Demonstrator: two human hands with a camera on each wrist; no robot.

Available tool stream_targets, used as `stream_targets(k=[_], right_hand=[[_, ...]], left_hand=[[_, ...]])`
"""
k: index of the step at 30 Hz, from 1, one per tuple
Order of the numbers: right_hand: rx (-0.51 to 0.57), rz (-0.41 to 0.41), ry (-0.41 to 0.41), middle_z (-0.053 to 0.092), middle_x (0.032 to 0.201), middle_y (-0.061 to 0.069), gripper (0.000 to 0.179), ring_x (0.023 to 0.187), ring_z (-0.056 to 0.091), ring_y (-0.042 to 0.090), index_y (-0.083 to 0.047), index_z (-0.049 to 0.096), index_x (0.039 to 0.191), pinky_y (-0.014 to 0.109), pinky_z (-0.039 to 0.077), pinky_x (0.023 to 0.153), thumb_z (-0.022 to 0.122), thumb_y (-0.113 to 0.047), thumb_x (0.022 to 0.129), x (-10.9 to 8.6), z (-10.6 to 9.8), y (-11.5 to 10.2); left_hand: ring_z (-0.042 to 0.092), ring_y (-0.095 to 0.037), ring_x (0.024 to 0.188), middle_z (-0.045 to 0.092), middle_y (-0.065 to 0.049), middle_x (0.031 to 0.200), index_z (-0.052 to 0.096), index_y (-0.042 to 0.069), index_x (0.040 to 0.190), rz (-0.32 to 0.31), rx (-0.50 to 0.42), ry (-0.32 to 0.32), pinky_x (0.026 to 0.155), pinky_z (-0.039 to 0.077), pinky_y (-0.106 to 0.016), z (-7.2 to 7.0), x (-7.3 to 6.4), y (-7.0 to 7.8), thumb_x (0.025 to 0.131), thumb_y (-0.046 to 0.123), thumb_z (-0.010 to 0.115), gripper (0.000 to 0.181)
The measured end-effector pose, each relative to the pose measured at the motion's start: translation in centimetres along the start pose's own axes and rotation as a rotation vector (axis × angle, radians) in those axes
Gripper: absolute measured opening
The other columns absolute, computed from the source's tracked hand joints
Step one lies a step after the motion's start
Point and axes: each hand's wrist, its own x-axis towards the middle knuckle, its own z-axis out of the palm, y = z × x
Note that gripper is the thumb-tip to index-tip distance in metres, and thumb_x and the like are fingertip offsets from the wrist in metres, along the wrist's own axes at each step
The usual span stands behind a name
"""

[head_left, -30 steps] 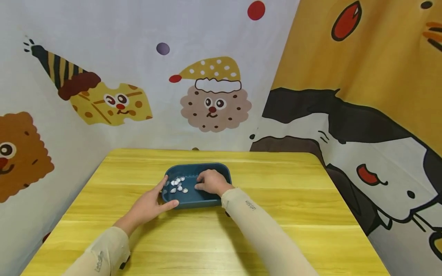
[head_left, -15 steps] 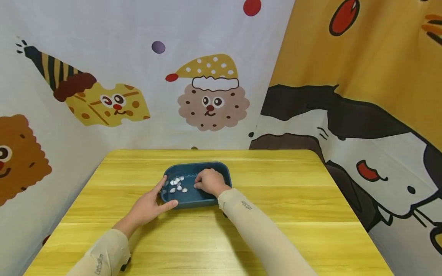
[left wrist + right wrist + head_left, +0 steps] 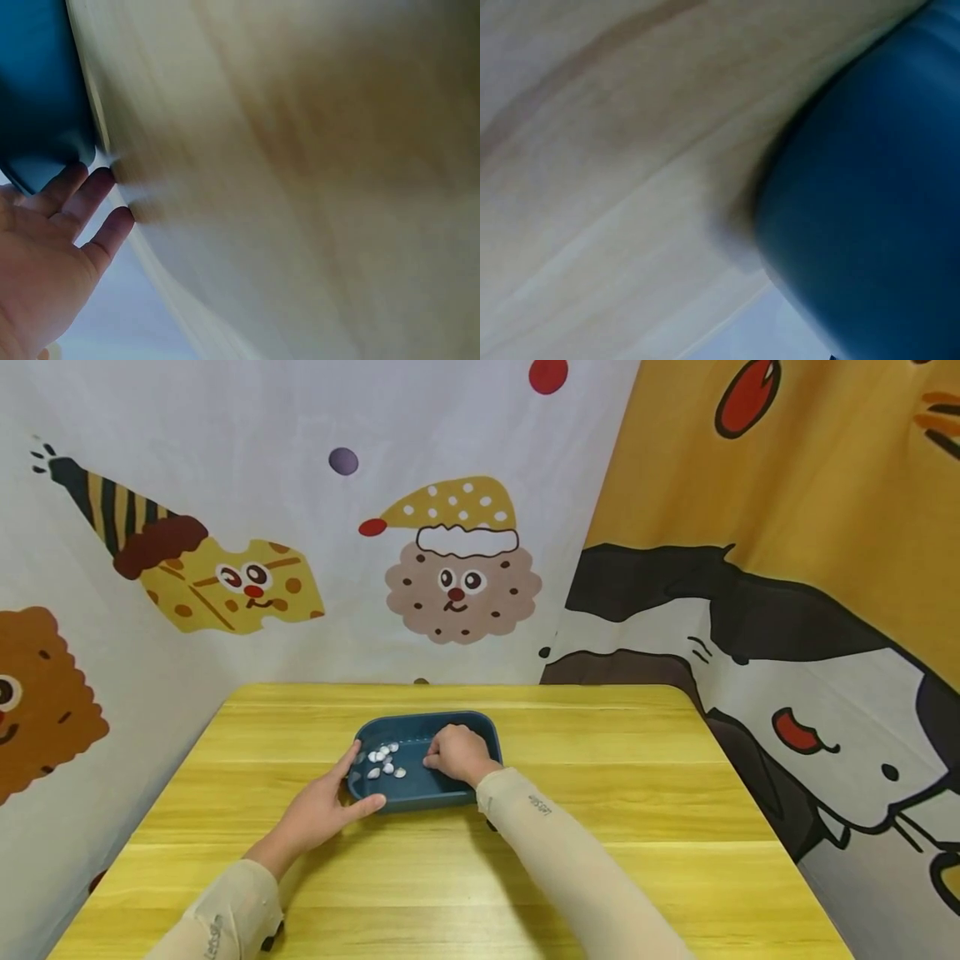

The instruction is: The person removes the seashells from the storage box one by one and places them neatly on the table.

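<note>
Tray point(image 3: 427, 800), one, dark blue, with rounded corners; sits flat toward the far edge of the surface point(image 3: 675, 810), near the middle of its width. Small white pieces point(image 3: 387, 768), about eight, loosely grouped on the tray floor in its left half; exact count unclear where several overlap. Left hand point(image 3: 318, 810), first of two: fingers extended and spread, thumb apart at the near rim, fingertips against the left end of the tray. Right hand point(image 3: 459, 753), second of two: inside the tray's right half, fingers bent, tips pointing left and down; whether it has hold of a piece cannot be told. Sleeves point(image 3: 570, 860), two, beige, one per arm. Surface, one, yellow wood grain. Drawings on the cloth behind, four: one cheese point(image 3: 232, 585), one capped cookie point(image 3: 461, 581), one brown biscuit point(image 3: 52, 702), one black-and-white animal point(image 3: 832, 727).
</note>
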Motion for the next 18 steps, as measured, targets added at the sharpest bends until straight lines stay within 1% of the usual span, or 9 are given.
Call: stream_targets(k=[3,7,9,11,12,14,16,18], right_hand=[[0.099,-0.023,-0.002,0.08,0.085,-0.008,0.018,0.065,0.062,0.006,-0.022,0.087,0.09,0.026,0.052,0.063,0.077,-0.034,0.1,-0.2,-0.9,0.1],[0.275,-0.055,0.0,0.08,0.096,-0.007,0.015,0.075,0.064,0.008,-0.023,0.086,0.1,0.028,0.054,0.071,0.076,-0.034,0.102,-0.9,-3.1,0.4],[0.335,-0.074,0.003,0.08,0.102,-0.008,0.014,0.08,0.066,0.01,-0.024,0.085,0.103,0.031,0.055,0.075,0.075,-0.034,0.102,-1.4,-4.4,0.6],[0.371,-0.086,0.012,0.079,0.104,-0.009,0.013,0.085,0.067,0.012,-0.025,0.085,0.103,0.031,0.056,0.077,0.076,-0.035,0.102,-1.9,-5.6,0.9],[0.383,-0.089,0.017,0.079,0.104,-0.009,0.015,0.087,0.07,0.016,-0.023,0.085,0.104,0.032,0.057,0.077,0.076,-0.034,0.102,-2.2,-6.2,1.2],[0.386,-0.085,0.03,0.08,0.105,-0.009,0.015,0.088,0.07,0.017,-0.023,0.086,0.104,0.032,0.057,0.077,0.076,-0.035,0.101,-2.9,-7.3,1.8],[0.375,-0.066,0.06,0.08,0.105,-0.008,0.015,0.09,0.071,0.015,-0.024,0.086,0.105,0.03,0.058,0.078,0.077,-0.035,0.101,-3.5,-8.3,2.9],[0.361,-0.043,0.09,0.081,0.104,-0.006,0.016,0.088,0.07,0.016,-0.023,0.086,0.105,0.031,0.057,0.078,0.077,-0.035,0.1,-4.2,-9.2,4.3]], left_hand=[[0.046,-0.057,0.148,0.032,-0.029,0.171,0.002,0.028,0.175,-0.001,0.002,-0.002,0.114,0.044,-0.071,0.0,0.0,0.0,0.092,0.078,0.065,0.115],[0.045,-0.057,0.148,0.032,-0.029,0.171,0.001,0.028,0.174,-0.004,0.0,-0.003,0.114,0.044,-0.071,0.0,0.0,-0.1,0.093,0.077,0.065,0.115],[0.045,-0.056,0.149,0.032,-0.028,0.171,0.002,0.028,0.174,-0.005,-0.003,-0.002,0.115,0.043,-0.071,0.0,0.0,-0.2,0.092,0.077,0.066,0.115],[0.047,-0.056,0.148,0.033,-0.029,0.171,0.002,0.029,0.174,-0.007,-0.002,0.002,0.113,0.045,-0.071,0.0,-0.1,-0.3,0.092,0.077,0.066,0.115],[0.048,-0.056,0.147,0.034,-0.029,0.17,0.002,0.029,0.174,-0.009,-0.002,0.003,0.112,0.046,-0.07,0.0,-0.2,-0.3,0.092,0.077,0.066,0.115],[0.051,-0.055,0.144,0.035,-0.029,0.17,0.002,0.029,0.174,-0.006,-0.001,0.004,0.11,0.049,-0.068,0.0,-0.3,-0.3,0.092,0.077,0.066,0.115],[0.053,-0.055,0.143,0.035,-0.03,0.17,0.002,0.029,0.174,-0.001,0.001,0.005,0.108,0.05,-0.068,0.0,-0.3,-0.2,0.092,0.077,0.066,0.115],[0.054,-0.055,0.142,0.035,-0.03,0.17,0.002,0.029,0.174,0.003,-0.001,0.007,0.108,0.051,-0.068,0.0,-0.2,-0.1,0.092,0.077,0.066,0.115]])
